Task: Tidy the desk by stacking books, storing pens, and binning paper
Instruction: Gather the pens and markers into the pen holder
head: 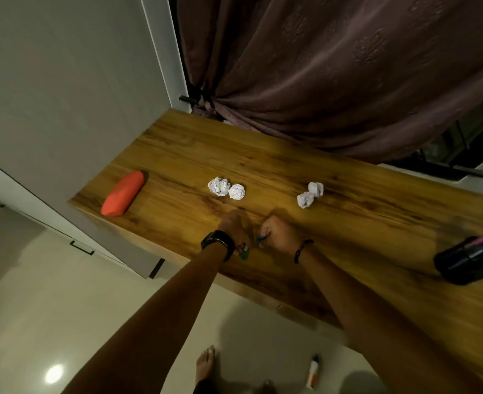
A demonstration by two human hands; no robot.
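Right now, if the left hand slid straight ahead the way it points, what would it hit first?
Probably the nearest crumpled paper ball, just beyond the left hand; only bare desk lies between them.

1. This is looking like a room in a home: a wooden desk (263,155) is standing in front of a curtain.
2. The heavy brown curtain (334,66) is hanging tied back.
3. Pale cupboard doors (64,95) with black handles (81,248) are standing at the desk's left end.
4. A bare foot (205,362) is resting on glossy floor tiles (35,322).
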